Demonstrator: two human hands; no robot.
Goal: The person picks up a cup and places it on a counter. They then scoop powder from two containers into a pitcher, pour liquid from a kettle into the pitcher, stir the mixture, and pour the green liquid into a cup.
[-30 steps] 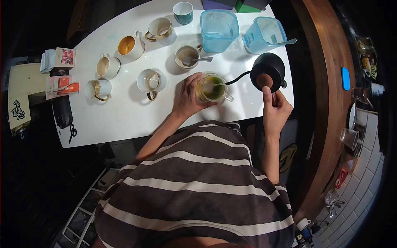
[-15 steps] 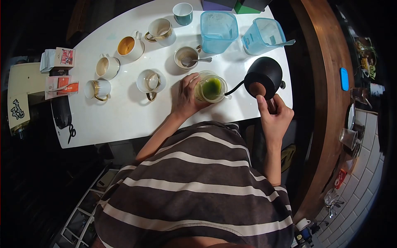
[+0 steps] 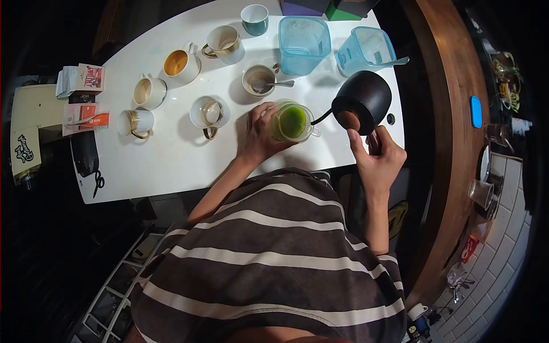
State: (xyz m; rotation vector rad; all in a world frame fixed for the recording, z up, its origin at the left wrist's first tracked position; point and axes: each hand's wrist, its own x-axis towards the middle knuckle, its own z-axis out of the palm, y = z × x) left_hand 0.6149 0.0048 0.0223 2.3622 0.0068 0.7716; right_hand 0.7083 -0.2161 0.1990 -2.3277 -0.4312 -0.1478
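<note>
My left hand (image 3: 261, 132) is wrapped around the side of a clear glass pitcher (image 3: 303, 138) that has green liquid (image 3: 293, 122) in it. In my right hand (image 3: 380, 162) is the handle of a black gooseneck kettle (image 3: 369, 98), raised and tipped to the left. The tip of the kettle's thin spout (image 3: 322, 119) is at the pitcher's right rim; I cannot make out a stream of water. Just behind the pitcher stands a cup (image 3: 249, 73) with a spoon (image 3: 280, 84) in it. To the left of my left hand is a white mug (image 3: 201, 118) with a gold handle.
Several mugs, one with a gold inside (image 3: 182, 64), stand along the left of the white table (image 3: 143, 174). Two blue plastic containers (image 3: 305, 63) and a teal cup (image 3: 255, 21) are at the back. Packets (image 3: 86, 116) lie at the left edge. A wooden counter (image 3: 452, 143) runs along the right.
The kettle has tilted further and shifted slightly left and up, with its spout tip nearer the pitcher. The green liquid looks brighter and wider. My left hand stays on the pitcher.
</note>
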